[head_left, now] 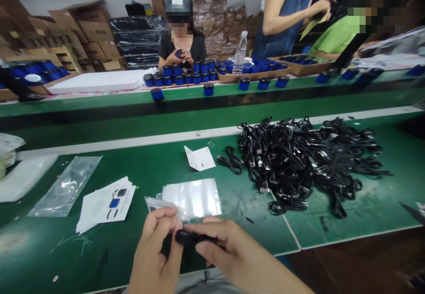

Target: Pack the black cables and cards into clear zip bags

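Observation:
My left hand (158, 241) is closed on a small clear plastic bag (156, 203), which sticks out past the fingers. A bundled black cable (187, 237) is pinched in my right hand (226, 245), its looped end touching the bag's side near my left thumb. Just beyond both hands lies a stack of clear plastic bags (195, 196). To the left is a pile of printed leaflets (105, 203), and a folded leaflet (201, 158) stands behind the bags. One loose cable (231, 161) rests beside a big heap of black USB cables (288, 161) on the right.
A long clear bag (68, 185) and a white packet (25, 179) lie at the left. Behind a white rail (116, 141), blue round units (208, 89) stand along the green line. A water bottle (240, 52) and several people are across from me.

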Motion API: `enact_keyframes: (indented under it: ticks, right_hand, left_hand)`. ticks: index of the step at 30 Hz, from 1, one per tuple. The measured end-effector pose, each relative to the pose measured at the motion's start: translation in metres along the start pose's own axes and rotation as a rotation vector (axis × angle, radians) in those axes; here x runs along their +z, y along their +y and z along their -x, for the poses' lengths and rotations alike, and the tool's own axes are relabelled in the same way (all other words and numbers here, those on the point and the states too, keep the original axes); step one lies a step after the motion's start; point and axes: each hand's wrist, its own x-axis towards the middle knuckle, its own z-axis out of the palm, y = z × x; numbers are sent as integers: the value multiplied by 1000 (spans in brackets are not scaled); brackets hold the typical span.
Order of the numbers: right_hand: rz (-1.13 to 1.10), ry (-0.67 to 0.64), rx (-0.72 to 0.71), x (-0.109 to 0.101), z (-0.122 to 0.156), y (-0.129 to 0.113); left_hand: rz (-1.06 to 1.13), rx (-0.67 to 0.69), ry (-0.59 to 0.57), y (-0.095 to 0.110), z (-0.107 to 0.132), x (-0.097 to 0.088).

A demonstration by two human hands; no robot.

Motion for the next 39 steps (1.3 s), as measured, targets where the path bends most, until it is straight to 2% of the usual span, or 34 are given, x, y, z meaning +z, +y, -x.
enact_keyframes:
  ticks: [3, 6, 11, 13, 15, 16, 18, 20, 23, 25, 28, 30, 32, 35, 37, 39]
  right_hand:
    - [145, 69, -16, 7, -3, 0]
    - [326, 62, -55, 10, -7, -1]
    - [816, 81, -20, 23, -14, -1]
    - [971, 68, 1, 29, -16, -2]
    - [990, 60, -6, 31, -16, -2]
    - [922, 61, -14, 31, -16, -3]
    - [636, 76, -9, 28, -14, -4]
    - [206, 66, 24, 23, -13, -4]
    - [-381, -47, 72, 14, -12, -1]
    - [-531, -122, 95, 8, -12, 1]
    - [-417, -138, 126, 5, -11, 1]
    - [-262, -79, 85, 7, -11, 0]
    - [-101, 46, 44, 14, -11, 0]
    - [165, 310, 70, 28, -14, 5]
    - [356, 493, 71, 36, -16, 10]
    - [458, 628, 86, 39, -18, 15]
  left_hand:
    - [92, -83, 9, 0, 2, 0]
    - [94, -100, -5, 2, 5, -1]
    - [114, -179, -18, 10, 8, -1]
    - [96, -163, 16, 11, 8, -1]
    - [42, -115, 61, 13, 8, -4]
    - [14, -86, 81, 13, 8, -5]
    - [-32, -32, 100, 14, 8, -8]
    - [-67, 6, 91, 15, 9, -9]
    - [-104, 33, 54, 15, 14, -7]
    - [-125, 39, 51, 14, 17, -4]
    - [-166, 85, 97, 11, 22, 1]
    - [-177, 112, 116, 11, 23, 2]
    - [-175, 94, 114, 12, 24, 4]
    - [-184, 109, 117, 15, 26, 8]
    - [-195, 184, 127, 18, 28, 12]
    - [-216, 257, 142, 20, 30, 17]
